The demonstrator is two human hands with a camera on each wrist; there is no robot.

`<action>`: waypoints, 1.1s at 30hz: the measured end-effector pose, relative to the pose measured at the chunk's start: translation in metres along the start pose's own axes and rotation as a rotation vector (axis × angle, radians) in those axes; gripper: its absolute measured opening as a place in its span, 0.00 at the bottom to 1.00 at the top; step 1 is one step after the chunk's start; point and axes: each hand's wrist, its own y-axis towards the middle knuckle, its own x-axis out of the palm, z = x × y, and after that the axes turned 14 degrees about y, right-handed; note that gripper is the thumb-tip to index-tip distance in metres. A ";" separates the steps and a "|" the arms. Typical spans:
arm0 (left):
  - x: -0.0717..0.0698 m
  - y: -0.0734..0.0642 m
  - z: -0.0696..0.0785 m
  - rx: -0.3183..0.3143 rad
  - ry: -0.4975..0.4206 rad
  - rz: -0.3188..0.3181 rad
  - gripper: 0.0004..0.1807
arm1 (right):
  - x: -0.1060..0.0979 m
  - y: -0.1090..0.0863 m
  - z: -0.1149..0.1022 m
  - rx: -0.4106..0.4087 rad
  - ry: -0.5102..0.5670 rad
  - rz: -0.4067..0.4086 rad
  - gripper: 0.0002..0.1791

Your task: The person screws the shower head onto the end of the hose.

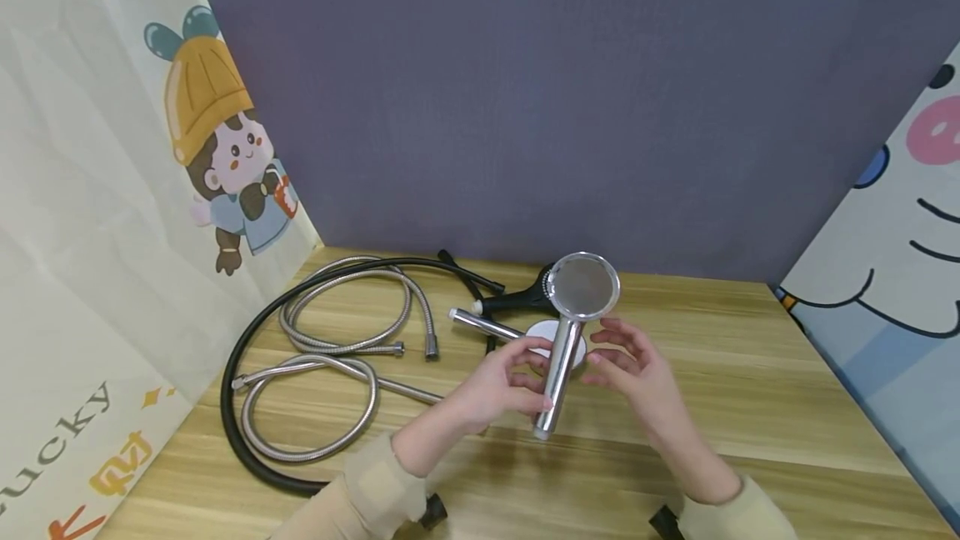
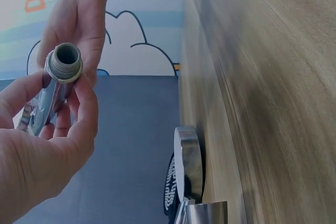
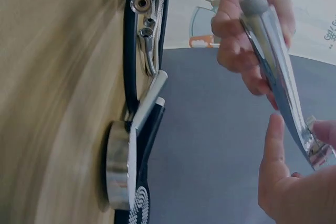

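My left hand (image 1: 498,386) pinches the handle of a chrome shower head (image 1: 560,373), held raised over the table with its round grey face upward. In the left wrist view its open threaded end (image 2: 65,69) points at the camera, between thumb and fingers. My right hand (image 1: 633,365) is beside the neck, fingers loosely bent and spread; in the right wrist view its thumb (image 3: 325,132) overlaps the neck. Behind the raised one, a second chrome shower head (image 1: 487,324) with a white face lies on the table, partly hidden. A black shower head (image 1: 517,301) lies behind that.
On the left of the wooden table (image 1: 750,407) lie two coiled metal shower hoses (image 1: 345,348) (image 1: 311,458) and a long black hose (image 1: 232,390) curving round them. A dark blue-grey panel (image 1: 525,107) closes the back. Printed sheets stand along both sides.
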 end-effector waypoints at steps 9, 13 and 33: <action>0.003 0.004 -0.005 0.039 0.014 0.034 0.36 | 0.007 -0.002 0.014 0.041 -0.024 -0.008 0.32; 0.005 0.005 -0.005 0.059 0.020 0.046 0.36 | 0.010 -0.002 0.016 0.054 -0.030 -0.005 0.32; 0.013 0.005 -0.004 0.026 0.050 0.079 0.33 | 0.017 -0.004 0.019 0.080 -0.126 0.067 0.37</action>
